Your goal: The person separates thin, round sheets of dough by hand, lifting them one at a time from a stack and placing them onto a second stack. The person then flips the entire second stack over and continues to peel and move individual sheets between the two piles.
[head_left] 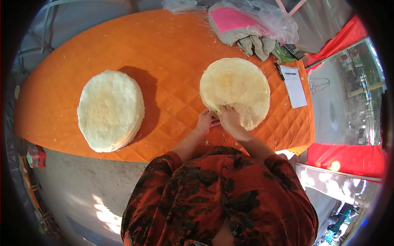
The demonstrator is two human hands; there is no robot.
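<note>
A stack of thin, pale round flatbreads (235, 82) lies on the orange tablecloth in front of me. My left hand (206, 120) is at the stack's near edge, its fingers closed on the rim of a flatbread. Right beside it, my right hand (230, 117) pinches the same near edge from above, with the fingertips bent into it. The top sheet looks creased next to the right fingers. To the left stands a taller stack of round flatbreads (108, 108), apart from both hands. The exact grip of the fingertips is partly hidden.
The quilted orange tablecloth (172, 82) carries small white crumbs. At the right lie a white notepad (295, 88) and a black pen (279, 71). A pink and grey cloth bundle (236, 22), clear plastic (283, 26) and a calculator (292, 51) are at the back right.
</note>
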